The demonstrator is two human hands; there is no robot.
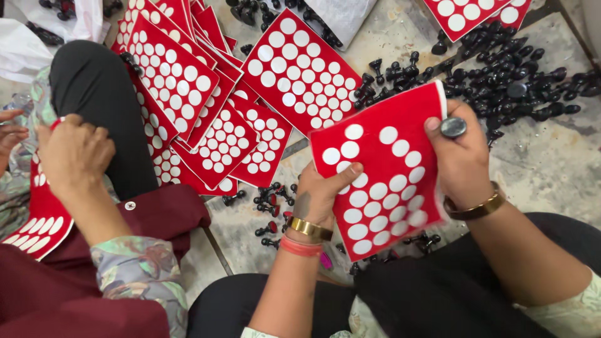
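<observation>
Above the floor point(551, 163), both hands grip: left hand point(322, 194) pinching the red sheet point(382, 169), right hand point(460, 153) seemingly clamping a black piece point(453, 127) that could slip.

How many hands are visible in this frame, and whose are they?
4. The wearer's left hand and right hand hold a red sheet with white round holes. A co-worker's hand rests at left, and part of another shows at the left edge.

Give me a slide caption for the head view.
Both hands, left and right, hold a red sheet; black pieces lie beyond.
</observation>
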